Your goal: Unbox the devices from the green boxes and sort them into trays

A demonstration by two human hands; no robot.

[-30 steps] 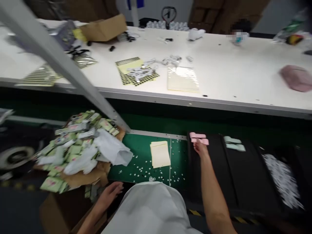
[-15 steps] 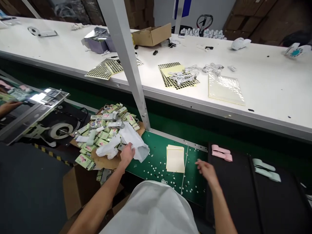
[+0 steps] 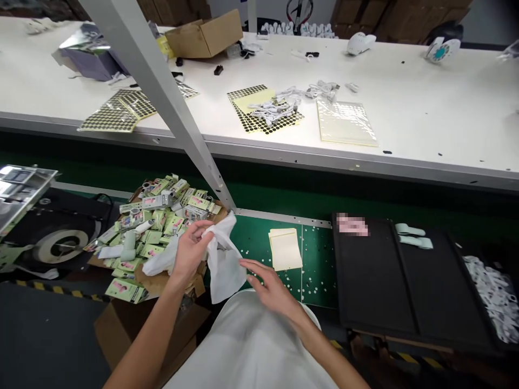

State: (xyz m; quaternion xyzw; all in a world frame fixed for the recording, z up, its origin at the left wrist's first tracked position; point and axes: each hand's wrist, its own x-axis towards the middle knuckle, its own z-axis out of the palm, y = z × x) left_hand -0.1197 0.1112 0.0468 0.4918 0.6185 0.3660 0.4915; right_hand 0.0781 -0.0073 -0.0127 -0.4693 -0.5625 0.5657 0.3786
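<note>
My left hand (image 3: pixel 190 253) pinches the top of a white plastic bag (image 3: pixel 222 263) and lifts it off a heap of small green and pink packaged items (image 3: pixel 158 216) piled on brown cardboard. The bag hangs down over the green mat (image 3: pixel 259 248). My right hand (image 3: pixel 271 286) hovers just right of the bag, fingers spread and empty, its fingertips close to the bag's lower edge. A stack of pale yellow sheets (image 3: pixel 285 248) lies on the mat to the right.
A slanted grey metal post (image 3: pixel 162 102) rises from the mat's back edge. Black trays (image 3: pixel 409 281) at right hold pale green pieces (image 3: pixel 413 235) and white parts (image 3: pixel 492 294). Behind runs a white table (image 3: pixel 425 108) with dot sheets, white cables and a cardboard box (image 3: pixel 205 35).
My left hand took hold of the white bag and raised it off the heap. My right hand left the black tray and swung left toward the bag.
</note>
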